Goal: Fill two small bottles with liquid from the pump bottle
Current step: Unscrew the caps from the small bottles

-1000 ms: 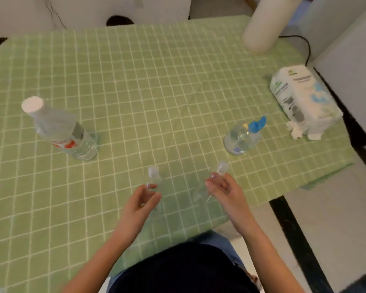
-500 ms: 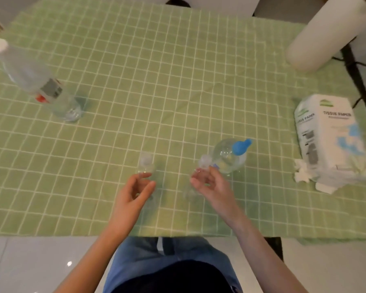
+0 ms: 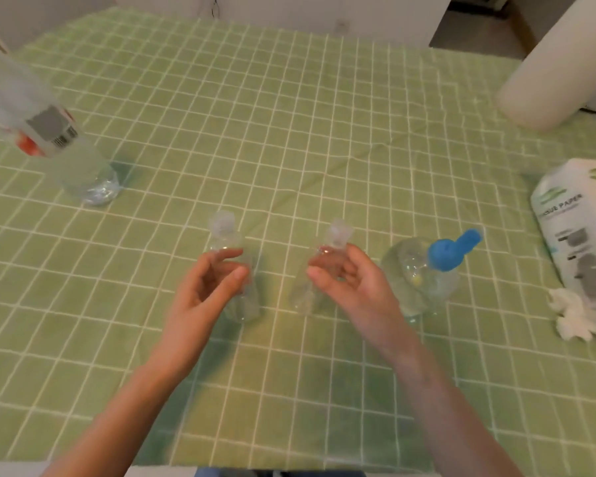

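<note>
Two small clear bottles with clear caps are near the front of the green checked tablecloth. The left small bottle stands upright, and my left hand curls around its side with thumb and forefinger on it. The right small bottle leans to the right, held at its upper part by my right hand. Just right of that hand stands the pump bottle, clear with a blue pump head pointing right.
A large clear water bottle with a red and grey label stands at the far left. A pack of tissue paper lies at the right edge, with crumpled tissue in front of it. A white cylinder is at the back right.
The view has dropped closer to the table. Both hands stay on the small bottles. The right small bottle remains tilted in my right hand, now close beside the pump bottle.
</note>
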The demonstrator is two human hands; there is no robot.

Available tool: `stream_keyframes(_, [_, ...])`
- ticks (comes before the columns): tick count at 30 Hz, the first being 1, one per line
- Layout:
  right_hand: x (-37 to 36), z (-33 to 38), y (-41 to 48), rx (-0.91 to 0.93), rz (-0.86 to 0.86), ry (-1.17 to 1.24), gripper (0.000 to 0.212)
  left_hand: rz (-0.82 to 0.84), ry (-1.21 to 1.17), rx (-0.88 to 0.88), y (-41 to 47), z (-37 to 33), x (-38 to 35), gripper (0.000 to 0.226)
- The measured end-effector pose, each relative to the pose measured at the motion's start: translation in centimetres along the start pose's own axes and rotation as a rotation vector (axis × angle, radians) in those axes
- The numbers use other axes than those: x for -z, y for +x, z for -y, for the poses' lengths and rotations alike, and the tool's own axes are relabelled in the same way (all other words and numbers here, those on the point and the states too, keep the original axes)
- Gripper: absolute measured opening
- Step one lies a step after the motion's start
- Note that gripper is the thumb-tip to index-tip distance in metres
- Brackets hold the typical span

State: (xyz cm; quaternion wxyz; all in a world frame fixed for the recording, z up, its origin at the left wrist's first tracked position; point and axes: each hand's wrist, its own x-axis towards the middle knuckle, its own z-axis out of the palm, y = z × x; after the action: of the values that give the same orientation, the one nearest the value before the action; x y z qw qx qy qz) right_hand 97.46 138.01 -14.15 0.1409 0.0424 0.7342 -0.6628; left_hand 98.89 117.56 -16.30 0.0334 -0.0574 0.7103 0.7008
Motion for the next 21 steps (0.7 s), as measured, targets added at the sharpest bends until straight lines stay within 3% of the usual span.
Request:
stream_keyframes(4, [0.2,-0.3,2.1,0.117,-0.013,-0.028,0.032,0.041,0.032,-0.123,2.4,1.0,0.8,0.029])
stream_keyframes(12, [-0.8,-0.6,3.4,0.346,-0.04,-0.156,0.031,-0.063,0.092,-0.338,7.4,0.9,3.6,0.036])
stream_keyframes(21, [-2.8,-1.2,2.5,0.36,-0.091,-0.191,0.03,-0.088,0.203,-0.329,9.5,2.5,4.6,0.042])
